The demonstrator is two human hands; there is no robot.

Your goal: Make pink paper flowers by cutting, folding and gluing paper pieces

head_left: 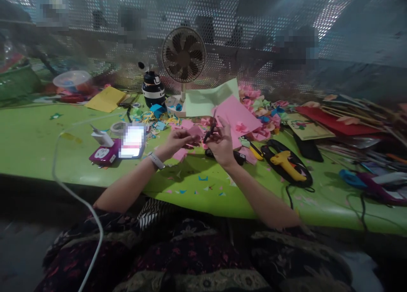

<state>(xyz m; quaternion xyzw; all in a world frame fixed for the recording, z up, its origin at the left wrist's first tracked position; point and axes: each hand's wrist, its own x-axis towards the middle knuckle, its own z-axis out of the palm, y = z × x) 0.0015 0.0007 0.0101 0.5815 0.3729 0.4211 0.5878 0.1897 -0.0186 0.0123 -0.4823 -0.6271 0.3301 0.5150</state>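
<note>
Between the fingers of my left hand is a small piece of pink paper. My right hand is closed round dark-handled scissors, whose blades point up and away from me. The scissors are just right of the paper piece; I cannot tell whether they touch it. Pink paper scraps lie on the green table below my left hand. Behind my right hand are a larger pink sheet and a pale green sheet. A black object lies partly hidden under my right wrist.
A lit phone, a purple power adapter and a white charger lie left. At the back stand a fan and a black bottle. Rightward are a yellow glue gun, a yellow-black cutter and heaped pink paper flowers.
</note>
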